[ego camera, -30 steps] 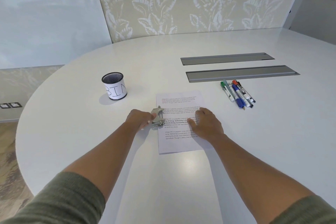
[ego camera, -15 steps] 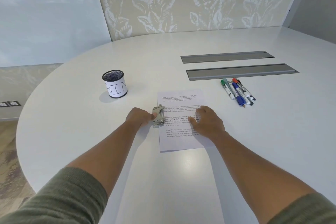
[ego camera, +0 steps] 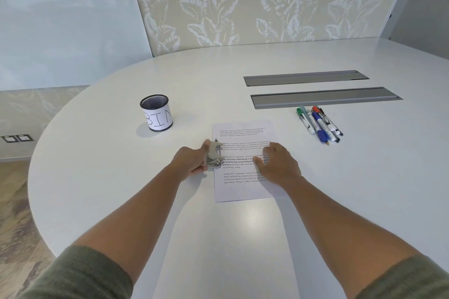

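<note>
Gripping the hole punch [ego camera: 215,156] at the left edge of the sheet [ego camera: 243,192], your left hand [ego camera: 190,162] has its fingers clamped on it. Your right hand [ego camera: 279,165], fingers relaxed, presses the sheet. The punching looks not yet done.

— What colours do you make out on that glossy white oval surface [ego camera: 243,238]?
— A white paper sheet [ego camera: 243,192], printed in black, a few lines in bold. And a dull grey metal hole punch [ego camera: 215,155].
— The cup?
— A black mesh cup [ego camera: 158,114], wrapped in a white label with "BIN" hand-lettered in black.
— The pens?
— White-barrelled markers [ego camera: 318,124], capped green, blue, red and black. Then two flat grey metal strips [ego camera: 323,98].
— And behind?
— A beige wall panel [ego camera: 243,2] patterned with white leaves. The person's knitted sleeves [ego camera: 85,274] are olive green.
</note>
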A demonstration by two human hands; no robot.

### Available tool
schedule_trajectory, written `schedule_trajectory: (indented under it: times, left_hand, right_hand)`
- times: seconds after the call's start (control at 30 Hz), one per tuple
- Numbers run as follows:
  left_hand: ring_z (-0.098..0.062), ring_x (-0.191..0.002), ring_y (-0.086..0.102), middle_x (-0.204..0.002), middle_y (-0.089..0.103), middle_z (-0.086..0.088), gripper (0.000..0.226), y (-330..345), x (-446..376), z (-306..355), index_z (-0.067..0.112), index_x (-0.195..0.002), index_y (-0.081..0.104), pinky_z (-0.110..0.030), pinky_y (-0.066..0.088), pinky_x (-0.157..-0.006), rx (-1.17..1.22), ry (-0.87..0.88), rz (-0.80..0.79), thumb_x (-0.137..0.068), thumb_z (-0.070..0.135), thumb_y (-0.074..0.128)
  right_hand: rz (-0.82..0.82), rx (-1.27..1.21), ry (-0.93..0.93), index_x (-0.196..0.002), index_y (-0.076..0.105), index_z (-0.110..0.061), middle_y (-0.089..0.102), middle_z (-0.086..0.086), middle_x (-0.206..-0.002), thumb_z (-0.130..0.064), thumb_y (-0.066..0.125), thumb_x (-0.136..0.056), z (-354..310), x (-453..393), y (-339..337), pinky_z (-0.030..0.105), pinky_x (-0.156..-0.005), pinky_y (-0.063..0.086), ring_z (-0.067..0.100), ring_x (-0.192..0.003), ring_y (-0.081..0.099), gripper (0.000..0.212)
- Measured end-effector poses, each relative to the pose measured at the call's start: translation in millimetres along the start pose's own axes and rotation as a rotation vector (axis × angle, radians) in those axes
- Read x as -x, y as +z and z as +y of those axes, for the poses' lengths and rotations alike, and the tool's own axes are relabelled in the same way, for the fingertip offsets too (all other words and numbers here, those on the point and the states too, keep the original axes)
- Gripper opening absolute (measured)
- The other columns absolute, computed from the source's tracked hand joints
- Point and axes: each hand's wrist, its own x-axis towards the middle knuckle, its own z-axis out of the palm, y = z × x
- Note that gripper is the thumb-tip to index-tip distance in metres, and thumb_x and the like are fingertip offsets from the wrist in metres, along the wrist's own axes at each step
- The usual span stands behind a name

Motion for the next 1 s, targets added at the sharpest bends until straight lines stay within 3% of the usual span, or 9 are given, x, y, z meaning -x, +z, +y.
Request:
schedule_trajectory:
  times: [0.1,0.2,0.4,0.5,0.53,0.67,0.8,0.9,1.0]
  left_hand:
    - [-0.014,-0.046,0.061,-0.065,0.065,-0.009,0.045,-5.0,8.3,-5.0,0.0,-0.09,0.063,-0.021,0.057,-0.06,0.064,-0.049,-0.011,-0.101,0.039,0.043]
    - [-0.014,-0.039,0.051,-0.056,0.064,-0.008,0.027,-10.0,17.8,-6.7,-0.003,-0.093,0.065,-0.015,0.041,-0.04,0.063,-0.103,-0.07,-0.089,0.003,0.04]
    - [0.002,-0.04,0.052,-0.064,0.073,0.002,0.018,-7.6,33.3,-3.7,0.007,-0.092,0.075,-0.007,0.039,-0.041,-0.094,-0.145,-0.175,-0.085,0.003,0.059]
    - [-0.006,-0.076,0.058,-0.081,0.079,-0.002,0.027,0.5,34.6,-4.9,0.004,-0.095,0.073,-0.013,0.035,-0.055,-0.063,-0.149,-0.206,-0.08,-0.006,0.053]
    - [-0.008,-0.08,0.057,-0.086,0.08,-0.004,0.027,2.5,34.4,-5.1,0.005,-0.096,0.071,-0.013,0.033,-0.056,-0.055,-0.148,-0.209,-0.08,-0.006,0.052]
    - [-0.002,-0.054,0.055,-0.078,0.079,-0.002,0.014,5.9,35.0,-8.5,0.007,-0.095,0.07,-0.011,0.038,-0.051,-0.08,-0.132,-0.211,-0.083,0.002,0.064]
    - [-0.008,-0.071,0.056,-0.075,0.079,0.0,0.019,11.9,35.4,-12.3,0.003,-0.098,0.073,-0.011,0.043,-0.054,-0.073,-0.097,-0.214,-0.08,0.009,0.074]
    - [-0.005,-0.058,0.068,-0.067,0.076,-0.003,0.024,18.9,39.9,-11.7,-0.001,-0.104,0.07,-0.013,0.05,-0.045,0.003,-0.079,-0.216,-0.081,0.005,0.077]
    - [-0.007,-0.048,0.069,-0.075,0.073,-0.008,0.027,27.5,43.5,-9.7,-0.003,-0.109,0.067,-0.015,0.053,-0.045,0.047,-0.064,-0.233,-0.083,0.001,0.075]
  right_hand:
    - [0.01,0.009,-0.002,-0.129,0.056,-0.02,0.035,-0.003,-0.154,-0.055,0.049,-0.092,-0.8,0.2,0.3,0.039,-0.109,0.034,0.018,-0.143,0.03,0.052]
    - [0.017,0.005,-0.007,-0.13,0.055,-0.02,0.035,-0.002,-0.155,-0.055,0.049,-0.092,-0.3,0.8,0.1,0.04,-0.111,0.032,0.019,-0.144,0.029,0.053]
    - [0.02,-0.017,-0.009,-0.13,0.056,-0.02,0.035,-0.002,-0.155,-0.055,0.05,-0.091,1.4,2.1,1.4,0.04,-0.11,0.033,0.018,-0.144,0.029,0.052]
    - [0.032,-0.022,-0.006,-0.129,0.056,-0.019,0.036,-0.001,-0.153,-0.053,0.05,-0.091,2.2,2.9,2.1,0.04,-0.11,0.033,0.019,-0.143,0.03,0.051]
    - [0.032,-0.022,-0.005,-0.129,0.056,-0.019,0.036,0.0,-0.153,-0.053,0.05,-0.091,3.1,3.1,1.7,0.04,-0.11,0.034,0.02,-0.143,0.03,0.051]
    - [0.026,-0.021,0.002,-0.131,0.055,-0.019,0.035,-0.001,-0.154,-0.052,0.05,-0.091,7.8,4.4,-0.6,0.04,-0.111,0.033,0.02,-0.143,0.03,0.052]
    - [0.037,-0.021,0.015,-0.13,0.056,-0.018,0.036,0.0,-0.153,-0.051,0.05,-0.092,12.4,7.0,-3.3,0.04,-0.111,0.033,0.021,-0.142,0.031,0.051]
    - [0.058,-0.012,0.019,-0.127,0.058,-0.016,0.04,0.001,-0.15,-0.05,0.05,-0.092,16.1,9.4,-5.5,0.039,-0.109,0.034,0.022,-0.139,0.033,0.049]
    - [0.087,-0.005,0.018,-0.125,0.059,-0.014,0.043,0.003,-0.146,-0.048,0.05,-0.093,20.0,11.5,-6.8,0.038,-0.109,0.033,0.023,-0.138,0.034,0.048]
